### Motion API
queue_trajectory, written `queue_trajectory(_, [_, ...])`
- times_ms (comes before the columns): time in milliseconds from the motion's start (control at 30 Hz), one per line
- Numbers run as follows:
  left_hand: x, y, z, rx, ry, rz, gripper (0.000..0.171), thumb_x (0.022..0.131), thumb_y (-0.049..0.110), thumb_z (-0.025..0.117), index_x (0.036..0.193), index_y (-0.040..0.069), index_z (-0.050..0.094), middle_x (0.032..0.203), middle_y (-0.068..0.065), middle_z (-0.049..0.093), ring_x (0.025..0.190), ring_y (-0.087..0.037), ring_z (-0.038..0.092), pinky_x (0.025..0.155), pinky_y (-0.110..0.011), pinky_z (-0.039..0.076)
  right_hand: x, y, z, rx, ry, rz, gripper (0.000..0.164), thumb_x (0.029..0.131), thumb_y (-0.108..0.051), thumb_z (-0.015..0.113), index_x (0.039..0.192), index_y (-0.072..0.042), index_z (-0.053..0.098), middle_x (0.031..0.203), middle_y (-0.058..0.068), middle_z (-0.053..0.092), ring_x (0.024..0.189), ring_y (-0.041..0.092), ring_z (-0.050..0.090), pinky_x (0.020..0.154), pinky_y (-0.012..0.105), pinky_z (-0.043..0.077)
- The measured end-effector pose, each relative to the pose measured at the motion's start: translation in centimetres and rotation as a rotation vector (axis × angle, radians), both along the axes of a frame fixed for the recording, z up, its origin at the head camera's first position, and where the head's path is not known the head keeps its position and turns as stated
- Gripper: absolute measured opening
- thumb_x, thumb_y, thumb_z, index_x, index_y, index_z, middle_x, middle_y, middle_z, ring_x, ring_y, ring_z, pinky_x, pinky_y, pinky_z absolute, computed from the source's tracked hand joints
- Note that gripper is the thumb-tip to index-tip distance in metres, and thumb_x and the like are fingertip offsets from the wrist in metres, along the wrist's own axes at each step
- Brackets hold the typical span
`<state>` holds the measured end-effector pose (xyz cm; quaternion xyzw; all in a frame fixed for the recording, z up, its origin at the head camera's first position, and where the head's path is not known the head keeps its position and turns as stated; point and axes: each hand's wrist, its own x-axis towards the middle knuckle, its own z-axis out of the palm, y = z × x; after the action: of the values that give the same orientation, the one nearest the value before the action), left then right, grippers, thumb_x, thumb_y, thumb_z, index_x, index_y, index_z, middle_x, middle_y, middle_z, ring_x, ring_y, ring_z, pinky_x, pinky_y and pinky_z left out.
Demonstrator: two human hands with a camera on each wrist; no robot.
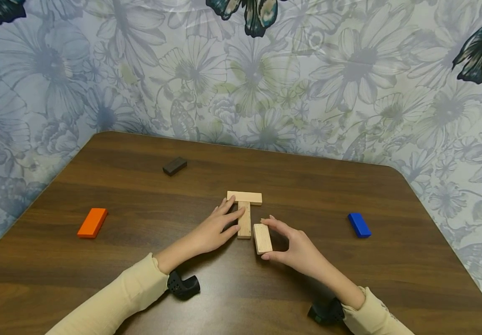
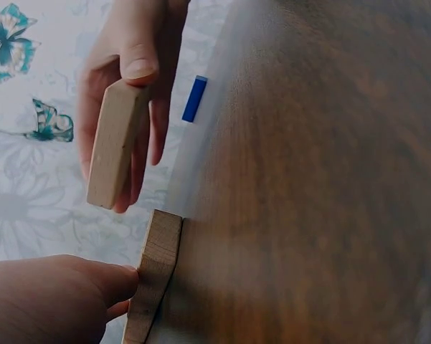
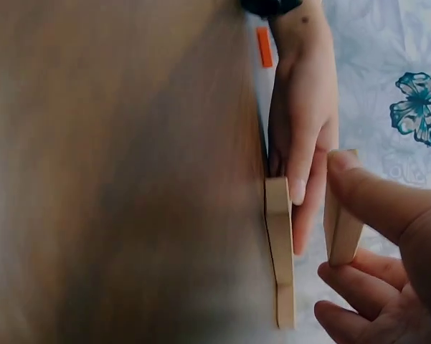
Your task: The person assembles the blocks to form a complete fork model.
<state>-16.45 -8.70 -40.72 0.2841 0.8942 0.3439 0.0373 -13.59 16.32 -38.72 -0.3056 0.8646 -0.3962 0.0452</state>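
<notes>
Two pale wooden blocks lie flat on the table in a T shape: a crosswise block (image 1: pixel 249 198) at the far side and a lengthwise block (image 1: pixel 244 225) running back from its middle. My left hand (image 1: pixel 213 231) lies beside them, its extended fingers touching their left edges. Between thumb and fingertips, my right hand (image 1: pixel 301 251) pinches a third wooden block (image 1: pixel 263 238) by its two ends. Both wrist views show this held block (image 2: pixel 113 147) raised above the tabletop, apart from the T and to its right.
An orange block (image 1: pixel 92 223) lies at the left of the brown table (image 1: pixel 207 307), a blue block (image 1: pixel 359 225) at the right. Toward the back rests a dark block (image 1: pixel 175 166). Behind the table's far edge hangs a floral, butterfly-patterned backdrop (image 1: pixel 266 93).
</notes>
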Motion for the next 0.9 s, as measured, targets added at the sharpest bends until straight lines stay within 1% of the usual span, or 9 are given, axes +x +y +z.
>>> queue_trajectory(233, [-0.1,0.0,0.0,0.002,-0.010,0.000,0.049,0.098,0.021,0.052,0.143,0.007,0.040,0.152,-0.019,0.009,0.137,-0.037,0.005,0.108,-0.050,0.011,0.3,-0.6,-1.2,-0.007,-0.036,0.014,0.071,0.076,-0.023,0.079,0.138,-0.011,0.046,0.143,0.015,0.038,0.124,0.027,0.044,0.095,0.047,0.039])
queue_trajectory(333, [-0.1,0.0,0.1,-0.001,-0.007,0.000,0.049,0.098,0.020,0.052,0.143,0.006,0.040,0.152,-0.019,0.010,0.137,-0.037,0.005,0.108,-0.050,0.011,0.4,-0.8,-1.5,-0.004,-0.032,0.028,0.071,0.076,-0.025,0.079,0.138,-0.012,0.046,0.142,0.009,0.040,0.129,0.025,0.037,0.097,0.048,0.037])
queue_trajectory(467, [-0.2,0.0,0.1,-0.008,-0.014,0.000,0.049,0.098,0.021,0.051,0.143,0.007,0.039,0.153,-0.018,0.009,0.138,-0.036,0.005,0.108,-0.050,0.011,0.6,-1.2,-1.9,0.012,-0.011,0.039,0.072,0.075,-0.026,0.080,0.137,-0.014,0.047,0.141,0.002,0.043,0.134,0.023,0.027,0.102,0.052,0.027])
queue_trajectory(567, [-0.2,-0.1,0.1,-0.009,-0.014,-0.002,0.049,0.098,0.021,0.051,0.143,0.008,0.039,0.153,-0.018,0.008,0.138,-0.036,0.005,0.108,-0.050,0.011,0.8,-1.5,-2.2,0.027,0.001,0.034,0.072,0.074,-0.029,0.080,0.137,-0.016,0.048,0.141,-0.001,0.043,0.135,0.022,0.027,0.106,0.052,0.020])
queue_trajectory(633, [-0.2,-0.1,0.1,-0.009,-0.014,-0.003,0.049,0.098,0.021,0.052,0.144,0.008,0.038,0.153,-0.018,0.008,0.138,-0.036,0.005,0.108,-0.050,0.011,0.9,-1.7,-2.4,0.038,0.011,0.027,0.072,0.074,-0.030,0.080,0.137,-0.017,0.047,0.141,-0.002,0.043,0.134,0.021,0.027,0.107,0.051,0.017])
queue_trajectory(733, [-0.2,-0.1,0.0,-0.012,-0.015,-0.002,0.049,0.098,0.022,0.051,0.144,0.008,0.038,0.153,-0.017,0.008,0.138,-0.035,0.005,0.108,-0.050,0.011,1.0,-1.9,-2.7,0.056,0.023,0.017,0.073,0.075,-0.032,0.079,0.138,-0.017,0.046,0.142,-0.001,0.042,0.135,0.022,0.027,0.106,0.053,0.016])
queue_trajectory(900, [-0.2,-0.1,-0.1,-0.015,-0.014,0.003,0.050,0.098,0.024,0.051,0.144,0.009,0.037,0.153,-0.015,0.007,0.138,-0.034,0.004,0.108,-0.050,0.011,1.3,-1.9,-2.7,0.100,0.002,0.008,0.078,0.079,-0.036,0.075,0.145,-0.017,0.037,0.146,0.010,0.034,0.136,0.029,0.022,0.106,0.055,0.015])
